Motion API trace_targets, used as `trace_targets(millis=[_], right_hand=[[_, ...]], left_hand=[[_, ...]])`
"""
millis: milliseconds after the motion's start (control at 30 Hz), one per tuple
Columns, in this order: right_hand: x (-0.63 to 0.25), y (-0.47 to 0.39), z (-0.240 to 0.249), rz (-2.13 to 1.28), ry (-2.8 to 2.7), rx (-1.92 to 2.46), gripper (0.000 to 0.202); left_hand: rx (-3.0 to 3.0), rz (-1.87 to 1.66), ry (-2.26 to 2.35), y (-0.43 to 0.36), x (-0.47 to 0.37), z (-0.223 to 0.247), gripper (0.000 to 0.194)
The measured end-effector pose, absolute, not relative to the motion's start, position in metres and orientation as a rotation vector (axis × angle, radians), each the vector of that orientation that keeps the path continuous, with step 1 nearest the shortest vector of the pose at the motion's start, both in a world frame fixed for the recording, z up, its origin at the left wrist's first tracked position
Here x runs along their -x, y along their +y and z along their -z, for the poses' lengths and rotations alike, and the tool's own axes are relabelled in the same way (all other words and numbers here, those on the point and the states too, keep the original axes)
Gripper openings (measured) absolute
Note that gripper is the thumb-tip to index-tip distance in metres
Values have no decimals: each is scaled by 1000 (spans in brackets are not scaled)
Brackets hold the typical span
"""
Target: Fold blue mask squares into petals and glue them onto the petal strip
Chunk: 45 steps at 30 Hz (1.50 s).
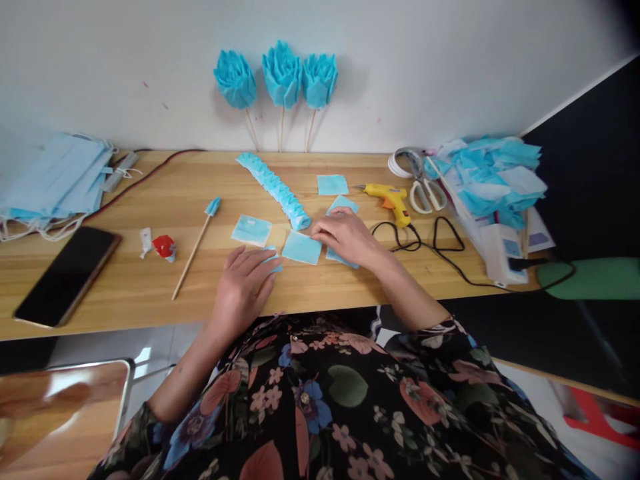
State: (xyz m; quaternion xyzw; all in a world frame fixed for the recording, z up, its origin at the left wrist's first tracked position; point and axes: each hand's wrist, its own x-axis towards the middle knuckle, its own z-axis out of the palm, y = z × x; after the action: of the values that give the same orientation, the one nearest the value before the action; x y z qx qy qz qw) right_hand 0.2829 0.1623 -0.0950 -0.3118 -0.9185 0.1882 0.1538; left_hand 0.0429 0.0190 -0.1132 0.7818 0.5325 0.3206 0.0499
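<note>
Palm down, my left hand (245,283) lies with its fingers stretched over a blue fabric piece, which it mostly covers. My right hand (347,235) has its fingertips drawn together at the upper right corner of a blue fabric square (301,247). More cut pieces lie around the hands: a pale square (251,230), a square farther back (332,185), and others partly under my right hand. Behind them a pleated blue strip (274,189) runs diagonally. Left of my hands is a wooden stick (191,257) with a small blue bud (213,206) at its end.
Three blue fabric flowers (282,75) on sticks lean against the wall. At the right are a yellow glue gun (393,199) with its cord, scissors (428,197), tape (400,163) and blue scraps (500,173). Face masks (57,177), a phone (67,277) and a red wrapper (164,247) lie left.
</note>
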Motion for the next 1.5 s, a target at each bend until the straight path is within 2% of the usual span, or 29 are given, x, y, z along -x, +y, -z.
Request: trace_targets(millis=[100,233,367,533,633,867,1000,1200,1367,1500], right_hand=[[-293,172,65,-525,-2568,872,21],[-302,206,18,-393,-2398,1065,19],[-294,241,-4,-384,-2390,1060,18],[-294,229,-1,-554,-2554,1020,18],[-308,196,15,-718,-2610,1009,20],[-324,141,68,-772,-2527,1007,23],[-320,137,73,-771,-2500,997,21],[-321,131,58,-763,-2590,903,22],[-344,125,19,-906,-2599,709,17],[-356,143,-21,-981,-2511,537,32]], left_hand=[[-2362,-1018,1605,20,-35,110,25],[-2341,-1093,1624,26,-27,104,24],[-2329,-1152,1607,33,-29,98,22],[-2380,-1107,1503,57,-32,81,22],[-2395,-972,1545,83,-33,75,29],[-2511,-547,1429,133,-53,94,44],[-2525,-421,1546,147,-59,102,42],[-2569,-507,1531,146,-55,116,38],[-2615,-495,1530,142,-56,119,36],[-2612,-463,1523,141,-57,118,35]])
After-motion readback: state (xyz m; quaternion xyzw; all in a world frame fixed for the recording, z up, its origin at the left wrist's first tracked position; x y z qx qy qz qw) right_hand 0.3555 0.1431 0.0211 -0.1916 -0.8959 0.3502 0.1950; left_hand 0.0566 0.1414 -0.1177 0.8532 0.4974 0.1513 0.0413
